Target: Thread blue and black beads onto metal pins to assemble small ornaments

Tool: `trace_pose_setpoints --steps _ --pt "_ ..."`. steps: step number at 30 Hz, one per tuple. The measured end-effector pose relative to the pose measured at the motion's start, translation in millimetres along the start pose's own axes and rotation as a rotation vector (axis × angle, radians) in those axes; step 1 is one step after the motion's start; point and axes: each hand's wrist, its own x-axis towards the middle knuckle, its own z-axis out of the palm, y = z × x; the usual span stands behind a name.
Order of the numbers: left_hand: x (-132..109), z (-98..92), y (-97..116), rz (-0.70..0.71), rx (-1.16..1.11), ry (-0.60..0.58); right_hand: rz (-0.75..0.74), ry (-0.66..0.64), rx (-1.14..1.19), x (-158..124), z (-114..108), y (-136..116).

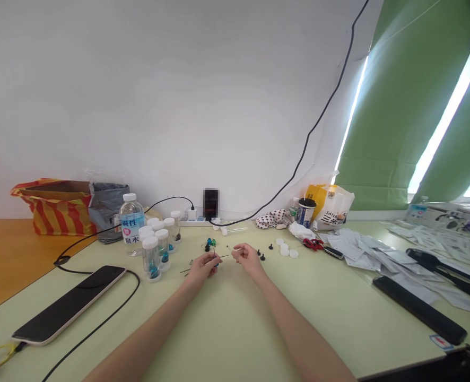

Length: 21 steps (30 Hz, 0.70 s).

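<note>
My left hand (pixel 203 266) is closed on a small blue piece (pixel 216 263) with thin dark rods sticking out of it. Just to its right, my right hand (pixel 246 255) pinches a thin stick (pixel 230 248) with a small dark tip that points left. The two hands are apart. Behind my left hand lie shiny green and blue beads (pixel 211 242) and a small black part (pixel 207 248). Thin dark rods (pixel 184 272) lie on the table left of that hand. Small black pegs (pixel 262 257) and several white round caps (pixel 285 250) lie right of my right hand.
Several clear white-capped tubes (pixel 150 260) with blue pieces inside stand at left, beside a water bottle (pixel 131 225). A tablet (pixel 70 305) and black cable (pixel 111 315) lie at front left. Red-handled scissors (pixel 313 244), a cup (pixel 305 213) and white packets (pixel 354 246) are at right.
</note>
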Motion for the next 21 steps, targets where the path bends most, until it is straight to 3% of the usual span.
trace_pose_setpoints --steps 21 --pt "0.3 -1.1 -1.5 0.002 0.017 -0.010 0.026 0.045 0.088 2.2 -0.4 8.6"
